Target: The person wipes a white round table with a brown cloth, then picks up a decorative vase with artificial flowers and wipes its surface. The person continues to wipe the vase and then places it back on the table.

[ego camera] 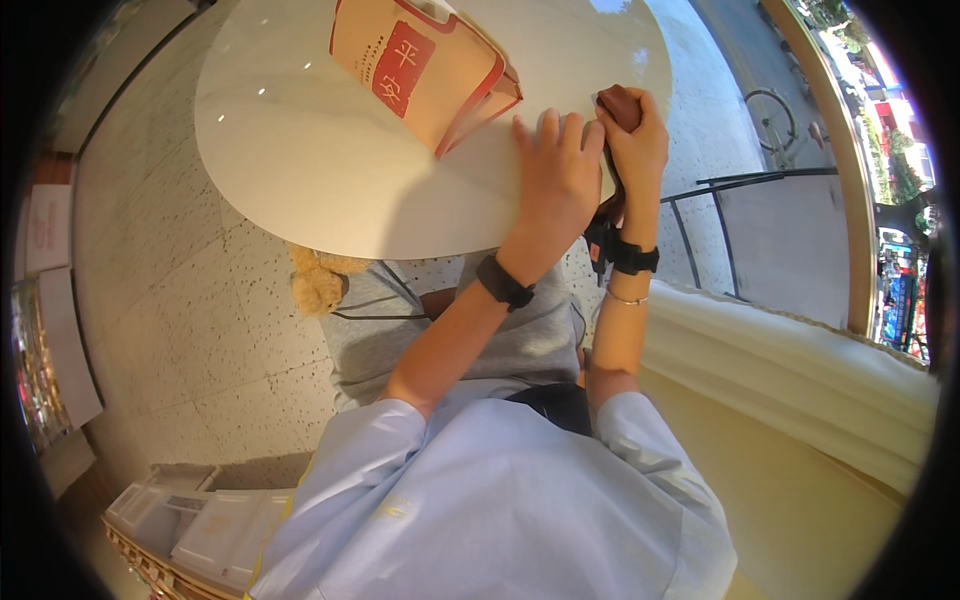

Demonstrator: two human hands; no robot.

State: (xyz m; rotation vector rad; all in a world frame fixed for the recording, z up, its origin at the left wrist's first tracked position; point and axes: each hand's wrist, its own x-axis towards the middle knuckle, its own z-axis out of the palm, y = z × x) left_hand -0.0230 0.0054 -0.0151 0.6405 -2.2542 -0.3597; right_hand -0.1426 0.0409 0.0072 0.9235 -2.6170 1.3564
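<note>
My right hand grips a brown, leather-like item at the right edge of the round white table. A dark brown strip of it runs down towards my wrist. Close beside it, my left hand is palm down over the table, four fingers slightly apart; its thumb is hidden, so whether it holds the strip cannot be told. Left of my hands a beige and red paper bag with printed writing lies on the tabletop. Black bands circle both my wrists.
A tan plush toy and a dark cord are by my lap, below the table's near edge. White lidded boxes stand at the lower left. To the right are a black metal frame, a cream curtain-like cloth and a window frame.
</note>
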